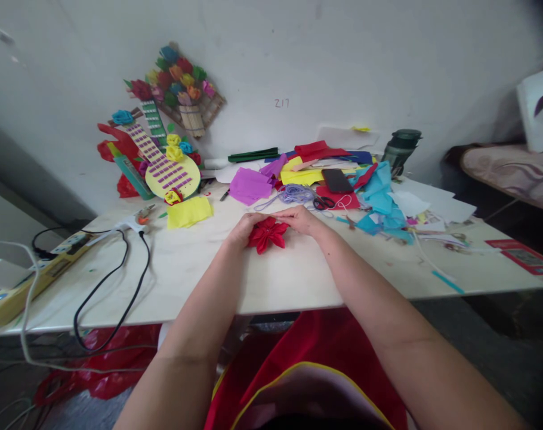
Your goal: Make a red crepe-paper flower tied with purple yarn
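A red folded paper flower (267,234) with pointed petals lies on the pale table (271,275), a little past the middle. My left hand (243,229) curls round its left side, fingers closed on the petals. My right hand (302,219) reaches in from the right, and its fingers pinch the top of the same flower. Both forearms stretch forward over the table's front edge.
Coloured paper sheets (250,185), purple thread (293,193), scissors (324,203), a dark phone (336,180) and a green bottle (400,149) crowd the far side. A yellow paper guitar (166,170) leans on the wall. At the left lie a power strip (34,272) and a black cable (119,280).
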The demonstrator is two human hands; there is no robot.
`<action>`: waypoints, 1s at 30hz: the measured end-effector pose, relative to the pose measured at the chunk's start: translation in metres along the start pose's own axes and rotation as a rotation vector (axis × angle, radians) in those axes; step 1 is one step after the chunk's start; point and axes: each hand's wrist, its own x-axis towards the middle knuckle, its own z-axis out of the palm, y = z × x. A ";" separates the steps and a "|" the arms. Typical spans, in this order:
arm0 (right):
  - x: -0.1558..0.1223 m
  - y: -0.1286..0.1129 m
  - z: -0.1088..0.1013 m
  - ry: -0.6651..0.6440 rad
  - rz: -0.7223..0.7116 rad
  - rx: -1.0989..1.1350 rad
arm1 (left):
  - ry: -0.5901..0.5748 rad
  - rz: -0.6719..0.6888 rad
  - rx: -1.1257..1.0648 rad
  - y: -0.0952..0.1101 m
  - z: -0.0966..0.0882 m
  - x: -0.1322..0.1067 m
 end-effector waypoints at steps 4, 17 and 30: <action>0.001 -0.001 0.000 -0.002 -0.004 -0.007 | 0.009 0.004 0.009 0.000 0.000 0.000; 0.002 -0.002 -0.002 -0.026 -0.009 -0.014 | 0.016 -0.021 0.039 -0.004 -0.006 0.005; 0.003 -0.003 -0.001 -0.032 -0.008 -0.043 | 0.002 0.023 0.046 -0.004 -0.007 0.005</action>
